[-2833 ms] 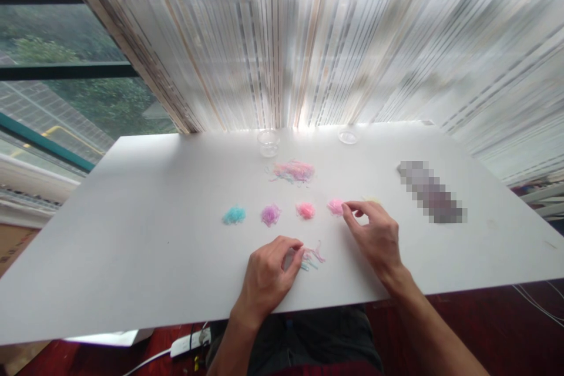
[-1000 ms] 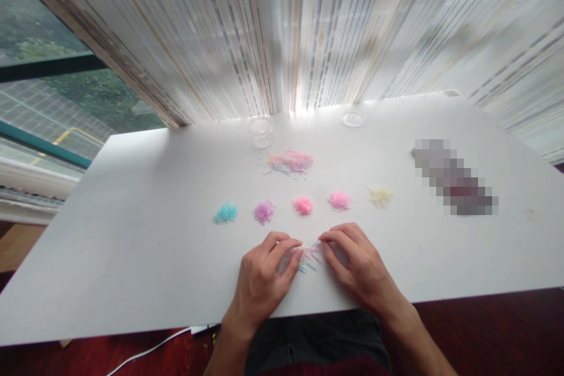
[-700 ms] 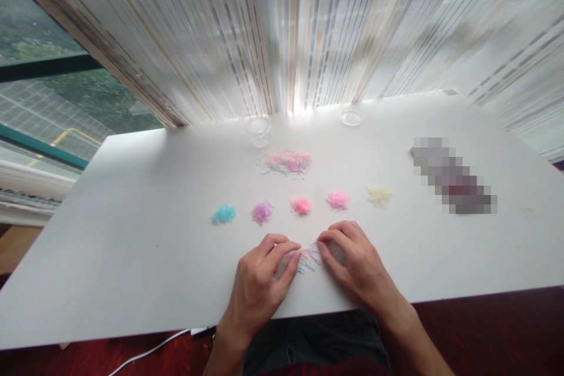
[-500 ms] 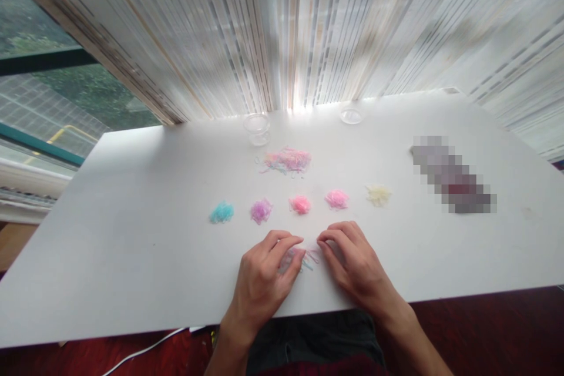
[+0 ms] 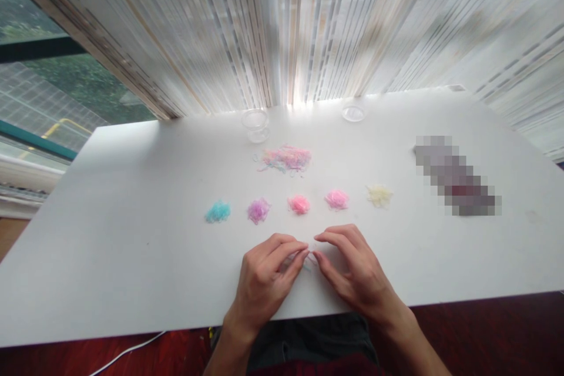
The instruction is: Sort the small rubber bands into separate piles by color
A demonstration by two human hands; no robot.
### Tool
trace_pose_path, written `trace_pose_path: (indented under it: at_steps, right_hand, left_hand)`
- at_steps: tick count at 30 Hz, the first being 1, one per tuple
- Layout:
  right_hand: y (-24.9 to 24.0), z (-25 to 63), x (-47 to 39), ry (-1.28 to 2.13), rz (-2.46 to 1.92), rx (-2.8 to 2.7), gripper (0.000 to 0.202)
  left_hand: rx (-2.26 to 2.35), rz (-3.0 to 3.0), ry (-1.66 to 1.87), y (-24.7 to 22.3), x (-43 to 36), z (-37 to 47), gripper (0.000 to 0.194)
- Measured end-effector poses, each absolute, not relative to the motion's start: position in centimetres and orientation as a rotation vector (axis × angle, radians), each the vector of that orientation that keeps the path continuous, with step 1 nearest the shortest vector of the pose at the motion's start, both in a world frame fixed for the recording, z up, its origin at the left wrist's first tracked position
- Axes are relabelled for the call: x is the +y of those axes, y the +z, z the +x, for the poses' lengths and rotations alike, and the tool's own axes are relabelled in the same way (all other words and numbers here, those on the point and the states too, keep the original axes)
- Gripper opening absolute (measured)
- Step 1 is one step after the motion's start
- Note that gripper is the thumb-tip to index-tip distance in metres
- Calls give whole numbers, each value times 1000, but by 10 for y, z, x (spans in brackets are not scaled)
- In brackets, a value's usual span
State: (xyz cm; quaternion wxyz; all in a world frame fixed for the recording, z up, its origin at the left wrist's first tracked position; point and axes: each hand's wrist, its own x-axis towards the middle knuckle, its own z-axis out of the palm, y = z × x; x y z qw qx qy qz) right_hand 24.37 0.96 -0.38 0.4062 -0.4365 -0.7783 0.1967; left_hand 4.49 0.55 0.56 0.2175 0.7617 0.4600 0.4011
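Note:
My left hand (image 5: 268, 273) hovers over the front of the table with thumb and forefinger pinched together. Whatever sits at those fingertips is too small to make out. Facing it, my right hand (image 5: 359, 267) has its thumb and forefinger apart, the tips close to the left ones. Under and between the hands lie a few loose rubber bands (image 5: 307, 268), partly hidden by my left fingers. Beyond the hands runs a row of sorted piles: turquoise bands (image 5: 218, 211), purple bands (image 5: 258, 210), coral bands (image 5: 299, 204), pink bands (image 5: 337, 199) and pale yellow bands (image 5: 379, 195).
A larger mixed heap of bands (image 5: 286, 158) lies behind the row. Near the curtain (image 5: 304, 29) stand a clear round tub (image 5: 255, 125) and a clear lid (image 5: 353, 113). A blurred-out object (image 5: 456, 176) rests on the white table (image 5: 110, 247) at right.
My left thumb and forefinger have closed to a pinch. My right thumb and forefinger have parted, and the right hand has shifted slightly toward the left one.

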Motion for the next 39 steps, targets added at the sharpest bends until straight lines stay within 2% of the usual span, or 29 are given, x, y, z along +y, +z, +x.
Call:
trace_pose_path:
  at_steps: [20,39]
  right_hand:
    - [-5,244,10,530,-1074,-1929,18]
    - [-1,242,10,486,-1086,-1882,13]
  left_hand:
    - [1240,2112,1139,5,4,45,15]
    - [1332,2130,1160,7,4,46,7]
